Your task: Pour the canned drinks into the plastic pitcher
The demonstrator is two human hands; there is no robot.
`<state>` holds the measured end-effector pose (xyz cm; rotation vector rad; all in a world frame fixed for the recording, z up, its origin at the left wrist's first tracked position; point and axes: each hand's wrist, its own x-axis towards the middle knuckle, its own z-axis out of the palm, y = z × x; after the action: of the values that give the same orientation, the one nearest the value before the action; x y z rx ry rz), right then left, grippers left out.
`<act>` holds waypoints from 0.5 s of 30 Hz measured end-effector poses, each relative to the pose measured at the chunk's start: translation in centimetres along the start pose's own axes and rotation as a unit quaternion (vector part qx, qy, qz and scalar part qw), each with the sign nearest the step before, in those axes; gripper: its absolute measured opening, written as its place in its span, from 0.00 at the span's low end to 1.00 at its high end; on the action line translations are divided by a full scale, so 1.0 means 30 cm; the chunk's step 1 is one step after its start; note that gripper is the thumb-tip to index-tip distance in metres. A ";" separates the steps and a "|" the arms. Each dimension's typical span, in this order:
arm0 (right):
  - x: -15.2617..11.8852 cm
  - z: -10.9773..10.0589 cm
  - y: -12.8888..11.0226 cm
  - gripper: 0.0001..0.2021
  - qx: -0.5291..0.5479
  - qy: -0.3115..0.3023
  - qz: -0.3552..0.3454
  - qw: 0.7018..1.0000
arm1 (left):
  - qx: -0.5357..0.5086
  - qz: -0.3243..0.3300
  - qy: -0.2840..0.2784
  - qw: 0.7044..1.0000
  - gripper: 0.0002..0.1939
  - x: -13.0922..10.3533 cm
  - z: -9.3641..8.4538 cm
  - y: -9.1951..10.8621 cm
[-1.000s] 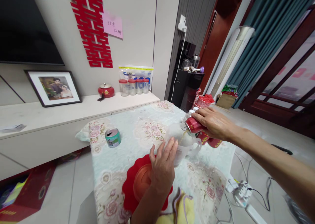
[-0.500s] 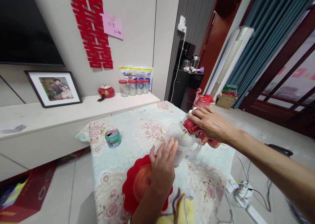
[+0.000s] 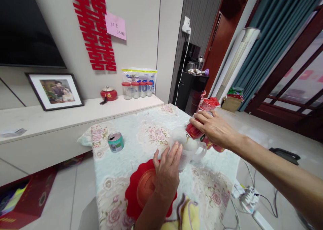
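Note:
My right hand is wrapped round a red can, tilted over a translucent plastic pitcher. Amber liquid runs from the can's mouth. Inside the pitcher's top are pale round shapes, too unclear to name. My left hand rests against the pitcher's near left side, its fingers spread. Below that forearm an orange-red bowl-like object sits on a red scalloped mat, partly hidden. More red cans stand behind the pitcher's handle.
An opened teal can stands on the table's left side. A yellow cloth lies at the near edge. Lidded jars, a red pot and a picture frame line the cabinet. Cables and a power strip lie on the floor at right.
The red can in my right hand has shifted slightly left and up, and that hand has moved a little with it. My left hand stays against the pitcher.

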<state>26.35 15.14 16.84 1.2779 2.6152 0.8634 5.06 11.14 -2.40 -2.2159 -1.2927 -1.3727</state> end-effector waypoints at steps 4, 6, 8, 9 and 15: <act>0.001 0.003 -0.011 0.25 -0.016 -0.017 0.004 1.000 | -0.002 -0.001 0.006 1.000 0.31 0.002 -0.001 0.002; 0.001 0.005 -0.017 0.21 -0.024 -0.005 0.000 1.000 | -0.007 -0.004 0.005 1.000 0.30 0.004 -0.003 0.003; 0.001 0.005 -0.022 0.21 -0.026 -0.004 -0.001 1.000 | -0.008 -0.001 0.004 1.000 0.30 0.005 -0.005 0.003; 0.002 0.005 -0.024 0.22 -0.024 -0.007 -0.001 1.000 | -0.007 0.001 0.004 1.000 0.30 0.006 -0.005 0.003; 0.003 0.002 -0.037 0.27 -0.037 -0.012 0.001 0.999 | -0.006 0.001 0.008 1.000 0.28 0.003 -0.001 0.002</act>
<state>25.54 14.70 16.23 1.2653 2.5384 0.9308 5.10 11.14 -2.30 -2.2080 -1.2811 -1.3980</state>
